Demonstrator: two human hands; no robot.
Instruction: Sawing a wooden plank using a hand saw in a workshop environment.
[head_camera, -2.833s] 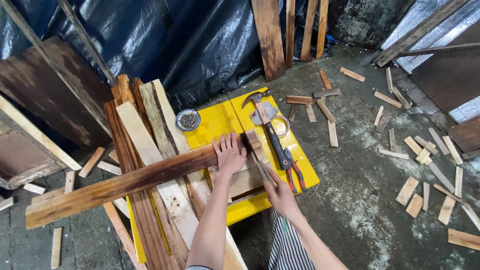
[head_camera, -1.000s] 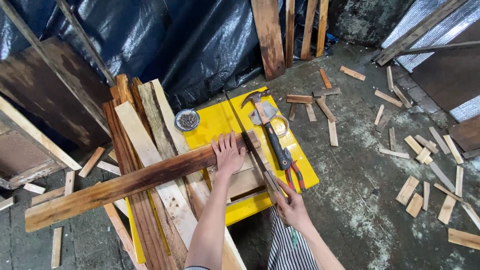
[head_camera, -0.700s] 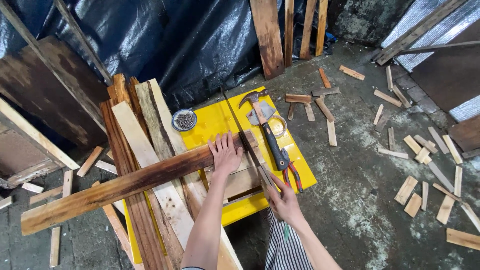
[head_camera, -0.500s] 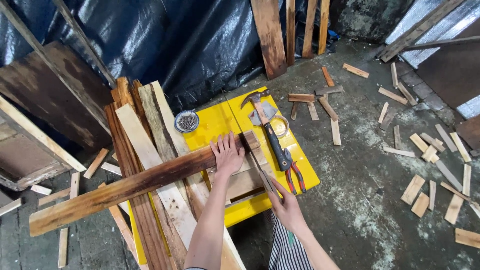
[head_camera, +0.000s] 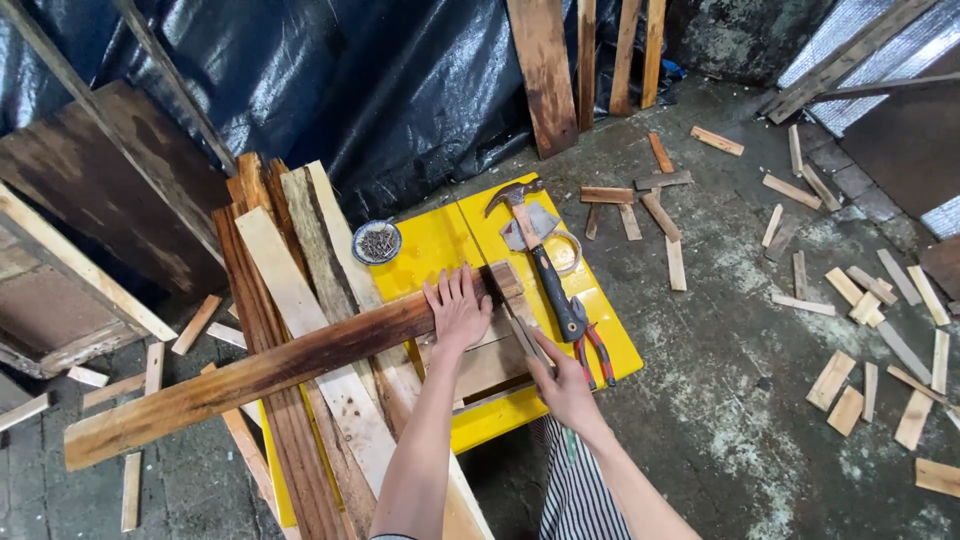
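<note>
My left hand (head_camera: 458, 305) lies flat, fingers spread, on a long dark-stained plank (head_camera: 270, 370) that rests across the yellow table (head_camera: 440, 240). My right hand (head_camera: 562, 388) grips the handle of a handsaw (head_camera: 522, 322). Its thin blade runs across the plank's right end, just right of my left hand. A short pale piece of wood (head_camera: 508, 280) sits at that end, by the blade.
A hammer (head_camera: 540, 262) and orange-handled pliers (head_camera: 592, 348) lie on the table to the right of the saw. A small bowl of nails (head_camera: 377, 241) stands at its far left. Long boards (head_camera: 290, 300) lie under the plank. Several wood offcuts (head_camera: 850, 300) litter the concrete floor.
My right hand has drawn the saw back and pushed it forward along the cut; it is now closer to the plank than a second ago. My left hand stays put.
</note>
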